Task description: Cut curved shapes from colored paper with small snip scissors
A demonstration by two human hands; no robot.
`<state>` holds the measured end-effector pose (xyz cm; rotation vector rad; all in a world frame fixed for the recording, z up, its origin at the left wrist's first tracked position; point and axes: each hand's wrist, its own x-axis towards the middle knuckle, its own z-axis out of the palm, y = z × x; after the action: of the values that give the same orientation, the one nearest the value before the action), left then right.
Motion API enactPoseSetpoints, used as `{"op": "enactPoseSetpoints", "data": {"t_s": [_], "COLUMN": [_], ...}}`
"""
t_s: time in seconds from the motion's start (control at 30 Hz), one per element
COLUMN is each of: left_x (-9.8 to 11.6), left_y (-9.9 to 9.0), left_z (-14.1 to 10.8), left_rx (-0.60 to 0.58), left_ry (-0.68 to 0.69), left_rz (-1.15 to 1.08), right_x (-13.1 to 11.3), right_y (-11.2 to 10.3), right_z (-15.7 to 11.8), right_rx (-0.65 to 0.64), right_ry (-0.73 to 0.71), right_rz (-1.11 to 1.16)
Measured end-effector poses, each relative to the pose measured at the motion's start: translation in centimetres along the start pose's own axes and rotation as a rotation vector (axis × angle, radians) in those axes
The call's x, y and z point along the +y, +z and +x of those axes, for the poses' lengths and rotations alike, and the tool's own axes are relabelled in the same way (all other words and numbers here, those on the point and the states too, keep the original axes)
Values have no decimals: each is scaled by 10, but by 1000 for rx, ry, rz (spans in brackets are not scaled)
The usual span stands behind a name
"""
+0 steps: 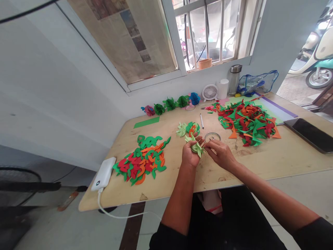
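Note:
My left hand (191, 154) is wrapped round a light green paper piece (197, 147) with pointed petals, above the middle of the table. On its right side my right hand (220, 152) pinches at the paper's edge; whatever lies between those fingertips is too small to make out. Just behind the hands lie another light green paper piece (181, 129) and a green and orange one (193, 128). A roll of clear tape (212, 136) rests behind my right hand, and a white pen (202, 121) lies farther back.
Cut paper shapes (142, 161) are heaped at left, red, green and orange scraps (249, 121) at right. A power bank (103, 173) sits at the left edge, a phone (310, 133) at the right. Fan (210, 93), bottle (234, 80) and paper ornaments (169, 103) line the wall.

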<state>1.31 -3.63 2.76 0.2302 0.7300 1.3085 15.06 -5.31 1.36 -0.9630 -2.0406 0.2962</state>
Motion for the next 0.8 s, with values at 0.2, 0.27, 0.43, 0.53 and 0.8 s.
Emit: {"op": "enactPoseSetpoints", "data": {"t_s": [0.2,0.27,0.43,0.53,0.8], "left_x": [-1,-3,-6,-7,-8], "left_y": [-2,-3,-3,0,7], "left_z": [1,2,2,0,-10], "left_rx": [6,30,59,37,-5], "left_ry": [-34,-22,54,127,183], "left_rz": [-33,-51,-81,-85,-141], "right_x": [2,3,2,-2,-11], "right_y": [-1,-1,0,2,8], "right_z": [-5,-7,-13,-15,-24], "right_rx": [20,35,29,21,193], "right_ry": [-49,-75,-134,-150,65], "right_rz": [-104,-150,-200,-198,-44]}}
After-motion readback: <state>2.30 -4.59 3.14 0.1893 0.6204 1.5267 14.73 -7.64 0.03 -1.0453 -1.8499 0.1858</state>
